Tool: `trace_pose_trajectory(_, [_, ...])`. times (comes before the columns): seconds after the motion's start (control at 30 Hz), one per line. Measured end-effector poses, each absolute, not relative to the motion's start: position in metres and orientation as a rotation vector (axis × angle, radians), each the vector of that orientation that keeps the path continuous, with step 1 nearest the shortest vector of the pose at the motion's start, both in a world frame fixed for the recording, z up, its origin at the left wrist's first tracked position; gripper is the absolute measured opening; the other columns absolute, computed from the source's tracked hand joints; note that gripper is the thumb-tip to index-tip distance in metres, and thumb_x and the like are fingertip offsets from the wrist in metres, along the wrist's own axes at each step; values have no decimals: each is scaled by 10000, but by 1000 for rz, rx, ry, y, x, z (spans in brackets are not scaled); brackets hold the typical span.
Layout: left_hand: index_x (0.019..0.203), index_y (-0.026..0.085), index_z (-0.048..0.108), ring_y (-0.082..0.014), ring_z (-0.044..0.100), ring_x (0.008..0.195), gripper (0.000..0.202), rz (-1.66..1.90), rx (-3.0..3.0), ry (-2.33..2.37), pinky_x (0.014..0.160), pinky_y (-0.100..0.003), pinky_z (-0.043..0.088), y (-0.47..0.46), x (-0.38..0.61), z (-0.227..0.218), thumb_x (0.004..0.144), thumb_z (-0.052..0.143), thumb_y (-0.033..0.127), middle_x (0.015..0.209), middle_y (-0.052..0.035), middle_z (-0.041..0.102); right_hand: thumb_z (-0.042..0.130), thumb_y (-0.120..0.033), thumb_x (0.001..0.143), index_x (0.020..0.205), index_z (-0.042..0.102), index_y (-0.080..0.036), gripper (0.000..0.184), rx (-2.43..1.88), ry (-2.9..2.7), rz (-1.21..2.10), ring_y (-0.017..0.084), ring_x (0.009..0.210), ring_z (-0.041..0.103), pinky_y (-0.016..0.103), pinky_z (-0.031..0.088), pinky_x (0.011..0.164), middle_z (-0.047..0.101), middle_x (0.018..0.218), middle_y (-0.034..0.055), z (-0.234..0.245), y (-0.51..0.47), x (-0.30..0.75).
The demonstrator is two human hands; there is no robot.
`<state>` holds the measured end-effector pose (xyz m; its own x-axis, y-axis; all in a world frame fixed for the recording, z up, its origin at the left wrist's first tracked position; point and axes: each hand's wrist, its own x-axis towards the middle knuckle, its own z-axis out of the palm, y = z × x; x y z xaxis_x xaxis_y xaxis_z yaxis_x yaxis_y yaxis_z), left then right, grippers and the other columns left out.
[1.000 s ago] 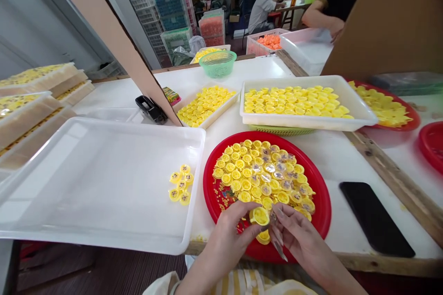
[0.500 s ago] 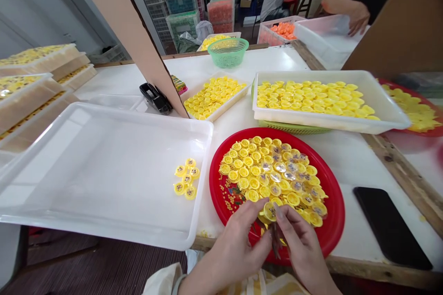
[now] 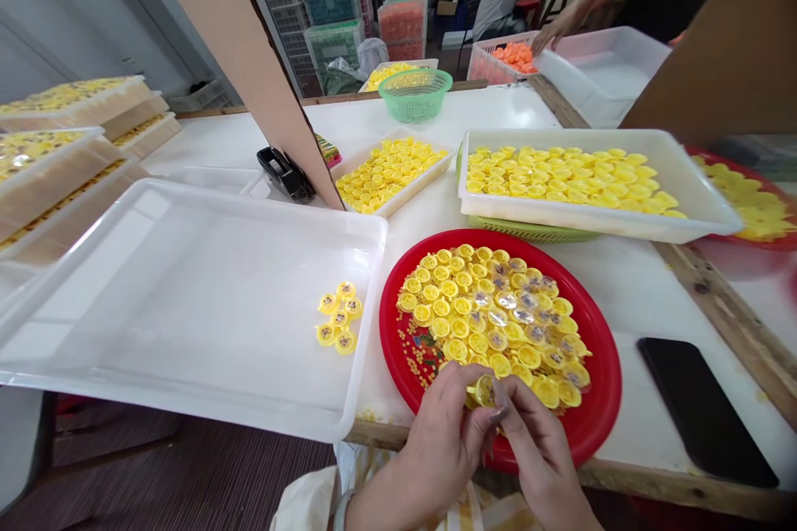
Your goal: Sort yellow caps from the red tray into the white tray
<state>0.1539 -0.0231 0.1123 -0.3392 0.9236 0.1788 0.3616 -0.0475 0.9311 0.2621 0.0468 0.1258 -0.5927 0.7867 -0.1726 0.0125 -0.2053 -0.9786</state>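
Note:
My left hand (image 3: 443, 423) pinches a small yellow plastic cup (image 3: 481, 392) over the near edge of a round red tray (image 3: 603, 423). The fingertips of my right hand (image 3: 540, 436) close on the cup's other side, the thumb pressed against it. Part of the cup is hidden by my fingers. Many similar yellow cups (image 3: 457, 325) lie on the red tray, with clear round covers (image 3: 506, 299) over printed pictures among those to the right. Tiny yellow pellets (image 3: 418, 355) are scattered at its left. Several cups with pictures (image 3: 339, 318) sit in a large white tray (image 3: 205, 282).
A black phone (image 3: 703, 411) lies at the right. Behind the red tray, a white bin (image 3: 691, 207) of yellow cups rests on a green basket (image 3: 529, 230). A cardboard divider (image 3: 267, 83) rises beside a black clip (image 3: 285, 174). A co-worker's hand (image 3: 554, 29) touches another bin.
My hands have drawn closer together around the yellow cup, now tilted and more covered by my fingers. The view has shifted slightly. The co-worker's hand has moved left along the far bin.

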Motion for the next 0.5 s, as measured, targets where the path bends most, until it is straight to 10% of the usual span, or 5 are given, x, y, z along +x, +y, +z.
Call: trace_pose_trajectory(0.5, [1224,162,405,-230,560,975,274,1189,1824,1811,884,-377,510,-33,148,129,1010,311,305,1051,-120,593,465,-410,965,768,568,-239,281,-784,-1790,1546,145,596,502,238,451,578,556,670,4,118,42,276])
